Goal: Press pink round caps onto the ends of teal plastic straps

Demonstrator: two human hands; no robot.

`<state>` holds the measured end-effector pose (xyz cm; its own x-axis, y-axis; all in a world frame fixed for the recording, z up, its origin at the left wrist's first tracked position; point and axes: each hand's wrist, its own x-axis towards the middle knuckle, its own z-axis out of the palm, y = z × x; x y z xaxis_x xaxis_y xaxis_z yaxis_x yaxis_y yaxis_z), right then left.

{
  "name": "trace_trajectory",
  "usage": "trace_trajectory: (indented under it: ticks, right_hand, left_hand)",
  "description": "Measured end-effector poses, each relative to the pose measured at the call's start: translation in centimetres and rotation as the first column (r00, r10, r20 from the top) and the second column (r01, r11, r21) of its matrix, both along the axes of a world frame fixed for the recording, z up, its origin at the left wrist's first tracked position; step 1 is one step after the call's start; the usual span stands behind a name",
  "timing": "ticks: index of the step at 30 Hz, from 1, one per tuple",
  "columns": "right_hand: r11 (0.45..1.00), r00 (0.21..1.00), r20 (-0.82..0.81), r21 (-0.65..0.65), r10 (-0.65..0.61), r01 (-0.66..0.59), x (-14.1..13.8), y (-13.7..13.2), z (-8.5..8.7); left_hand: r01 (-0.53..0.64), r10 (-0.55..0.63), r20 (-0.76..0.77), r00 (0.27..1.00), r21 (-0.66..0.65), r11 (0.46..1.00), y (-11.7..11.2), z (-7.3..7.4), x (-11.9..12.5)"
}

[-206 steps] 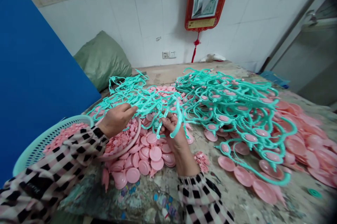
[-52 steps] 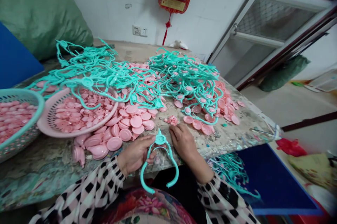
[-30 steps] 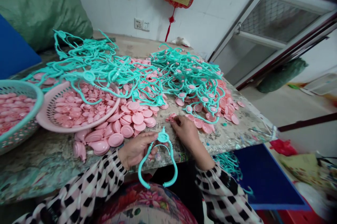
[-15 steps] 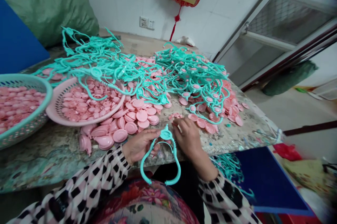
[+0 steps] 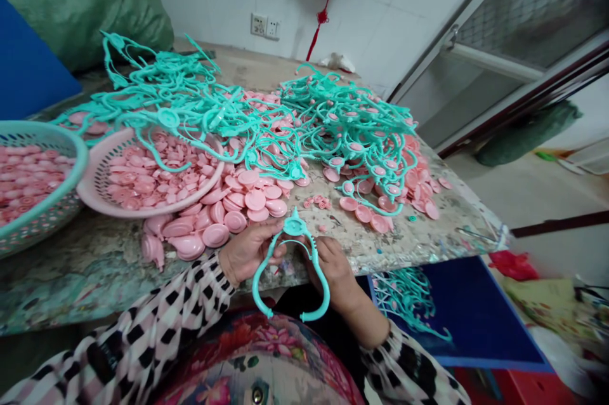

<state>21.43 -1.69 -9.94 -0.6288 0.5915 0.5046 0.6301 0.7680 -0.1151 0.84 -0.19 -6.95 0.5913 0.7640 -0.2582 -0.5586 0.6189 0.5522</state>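
Observation:
A teal toy stethoscope piece [image 5: 295, 225], with a round disc and a pointed tip at the top, hangs its two curved arms downward in front of me. My left hand [image 5: 250, 251] grips it by the left side, just below the disc. At its right arm is my right hand [image 5: 335, 272], fingers curled in and partly hidden behind the piece; what they hold does not show. Just beyond the hands, a few small pink parts [image 5: 318, 202] lie on the table, with a single one [image 5: 322, 228] nearer to me.
Pink round parts [image 5: 215, 235] and tangled teal pieces [image 5: 354, 119] cover much of the worktable [image 5: 114, 278]. A pink basket [image 5: 95, 186] and a teal basket [image 5: 78, 160] stand left, filled with pink parts. Below the right edge, a blue bin [image 5: 471, 303] holds more teal pieces.
My right hand has drawn back from the small pink parts toward the teal piece, its fingers now behind the right arm. My left hand keeps its grip. The view has tilted slightly down.

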Motion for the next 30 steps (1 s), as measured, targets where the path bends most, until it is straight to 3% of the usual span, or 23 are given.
trace_trajectory:
  ticks: [4,8,12,14,16,18,21,24,30]
  right_hand:
    - [0.997,0.998,-0.046,-0.064,-0.035,0.032,-0.3,-0.2,-0.4]
    - [0.972,0.99,-0.054,-0.201,-0.133,0.12,-1.2,0.6,0.8]
    - [0.916,0.975,-0.121,-0.38,-0.186,0.128,-1.0,1.7,2.0]
    - [0.876,0.925,-0.253,-0.461,-0.284,0.143,-0.3,2.0,2.5]
    - [0.833,0.819,-0.393,-0.525,-0.418,0.173,0.3,1.9,3.3]
    - [0.827,0.746,-0.472,-0.53,-0.47,0.187,0.4,1.4,4.4]
    - [0.907,0.823,-0.472,-0.407,-0.315,0.113,-0.7,0.2,5.8]
    - [0.964,0.901,-0.411,-0.265,-0.139,0.028,-2.3,-0.3,5.8]
    - [0.987,0.951,-0.302,-0.163,-0.065,0.016,-2.9,0.3,4.3]
  left_hand:
    - [0.011,-0.011,-0.015,1.0,-0.002,1.0,0.0,0.1,-0.1]
    - [0.02,-0.02,-0.039,0.999,0.001,1.0,0.0,0.0,0.0]
    - [0.023,-0.023,-0.069,0.997,0.01,1.0,0.0,0.0,0.0]
    - [0.027,-0.026,-0.089,0.996,0.003,1.0,0.0,0.1,0.0]
    - [0.03,-0.031,-0.108,0.994,-0.014,0.999,0.0,0.1,0.0]
    - [0.034,-0.038,-0.121,0.992,-0.036,0.999,0.0,0.2,0.1]
    - [0.034,-0.042,-0.129,0.991,-0.061,0.998,0.0,0.4,0.2]
    - [0.03,-0.04,-0.139,0.989,-0.074,0.997,0.0,0.5,0.3]
    - [0.025,-0.038,-0.174,0.984,-0.077,0.997,-0.2,0.4,0.4]
